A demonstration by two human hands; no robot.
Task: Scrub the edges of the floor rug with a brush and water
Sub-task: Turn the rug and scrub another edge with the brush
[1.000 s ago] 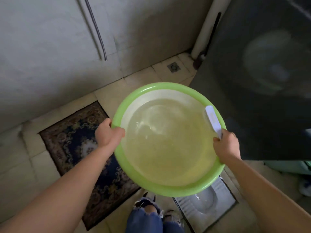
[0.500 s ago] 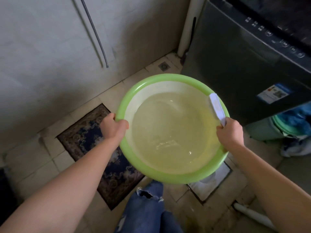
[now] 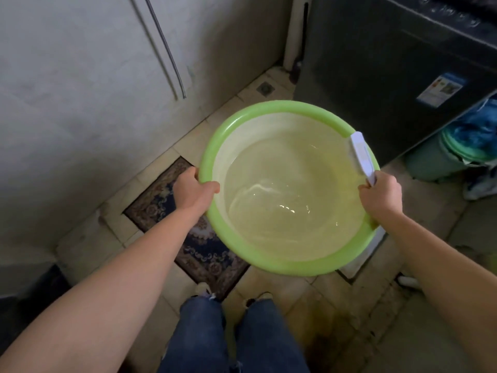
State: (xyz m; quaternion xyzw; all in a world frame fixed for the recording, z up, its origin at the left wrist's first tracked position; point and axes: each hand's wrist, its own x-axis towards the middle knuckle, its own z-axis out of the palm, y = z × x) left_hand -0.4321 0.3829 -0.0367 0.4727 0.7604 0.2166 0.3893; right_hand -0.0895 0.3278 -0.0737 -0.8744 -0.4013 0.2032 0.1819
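I carry a round green basin full of water at waist height. My left hand grips its left rim. Gripping the right rim, my right hand also holds the handle of a white brush, which lies along the rim with its bristles toward the water. Below the basin, on the tiled floor to the left, lies a dark patterned floor rug, partly hidden by the basin and my left forearm.
A grey wall with a thin metal pipe runs along the left. A dark washing machine stands at the right, with a green bucket of cloth beside it. A floor drain sits in the far corner. My jeans-clad legs are below.
The basin and both hands have shifted right and back from the rug as I step back. The water sloshes. Both grips are unchanged.
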